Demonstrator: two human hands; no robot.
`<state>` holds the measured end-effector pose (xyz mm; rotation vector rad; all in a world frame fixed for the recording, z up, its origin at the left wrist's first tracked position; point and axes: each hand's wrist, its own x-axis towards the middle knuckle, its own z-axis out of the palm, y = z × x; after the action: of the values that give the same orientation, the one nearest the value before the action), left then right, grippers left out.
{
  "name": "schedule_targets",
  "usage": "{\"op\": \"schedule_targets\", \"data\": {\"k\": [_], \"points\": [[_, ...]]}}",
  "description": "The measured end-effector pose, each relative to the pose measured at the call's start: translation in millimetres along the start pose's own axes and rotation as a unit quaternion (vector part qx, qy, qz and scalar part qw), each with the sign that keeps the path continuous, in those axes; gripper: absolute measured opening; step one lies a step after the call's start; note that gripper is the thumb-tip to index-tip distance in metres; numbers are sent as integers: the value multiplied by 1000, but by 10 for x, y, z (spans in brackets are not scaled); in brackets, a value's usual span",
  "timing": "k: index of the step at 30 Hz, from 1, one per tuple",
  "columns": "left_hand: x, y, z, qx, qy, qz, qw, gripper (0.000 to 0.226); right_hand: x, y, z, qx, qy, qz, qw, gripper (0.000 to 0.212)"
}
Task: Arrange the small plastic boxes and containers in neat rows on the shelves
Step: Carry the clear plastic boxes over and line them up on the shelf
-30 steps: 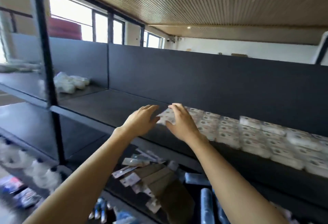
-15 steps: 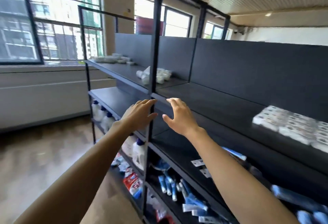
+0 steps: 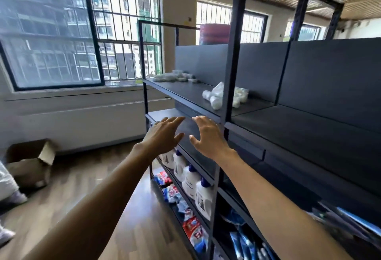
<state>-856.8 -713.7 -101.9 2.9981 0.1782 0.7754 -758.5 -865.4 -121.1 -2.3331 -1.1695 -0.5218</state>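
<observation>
Between batches: left hand (image 3: 162,136) and right hand (image 3: 208,138) spread, empty, beside black metal shelf (image 3: 185,92). Loose white plastic containers (image 3: 218,96) heaped above. Next: reach up, gather, line into rows.

Strong daylight pours in through the large barred windows with dark frames (image 3: 92,33) on the left and at the back, and their panes are blown out to near white in places. The tall black metal shelving unit (image 3: 309,127) stays dark and flat, with little detail in its lower tiers. The brown wooden plank floor (image 3: 68,198) carries a soft sheen. Wide-angle bending curves the uprights, and edges look soft and smeared.
</observation>
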Motion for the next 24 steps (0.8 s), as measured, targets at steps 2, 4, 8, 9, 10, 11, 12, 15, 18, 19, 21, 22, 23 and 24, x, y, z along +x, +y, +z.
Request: {"op": "schedule_targets", "data": {"k": [2, 4, 8, 9, 10, 11, 12, 15, 18, 19, 21, 22, 23, 24], "points": [[241, -189, 48, 15, 1, -3, 1000, 63, 316, 58, 121, 8, 9, 0, 1000, 64], [524, -369, 94, 32, 6, -1, 999, 62, 646, 125, 216, 19, 18, 0, 1000, 63], [1135, -701, 231, 59, 0, 11, 998, 62, 1242, 321, 434, 19, 30, 4, 999, 59], [1280, -789, 282, 64, -2, 10, 998, 62, 1377, 383, 500, 19, 32, 7, 999, 59], [1414, -878, 332, 67, -4, 7, 998, 62, 1511, 445, 568, 18, 30, 9, 999, 58], [1538, -973, 385, 67, -3, 2, 998, 62, 1644, 505, 641, 13, 25, 9, 1000, 57], [1640, -1058, 435, 64, -1, -1, 998, 61, 1759, 557, 705, 8, 19, 7, 1000, 56], [1939, -1340, 613, 52, 6, -8, 999, 60, 2141, 666, 939, 15, 16, 7, 1000, 55], [2198, -1645, 767, 40, 5, -10, 999, 60, 2498, 680, 1177, 29, 16, 10, 999, 54], [2292, -1761, 820, 39, 8, -9, 999, 60, 2621, 684, 1262, 29, 17, 8, 999, 53], [2492, -2021, 916, 35, 17, -7, 999, 60, 2894, 692, 1437, 26, 22, 5, 999, 53], [2589, -2163, 967, 34, 21, -5, 999, 60, 3034, 693, 1526, 24, 25, 5, 999, 53], [2689, -2310, 1022, 33, 24, -3, 999, 60, 3177, 695, 1621, 23, 28, 6, 999, 53], [2792, -2463, 1072, 32, 26, 0, 999, 60, 3320, 693, 1719, 21, 31, 8, 999, 54]]}}
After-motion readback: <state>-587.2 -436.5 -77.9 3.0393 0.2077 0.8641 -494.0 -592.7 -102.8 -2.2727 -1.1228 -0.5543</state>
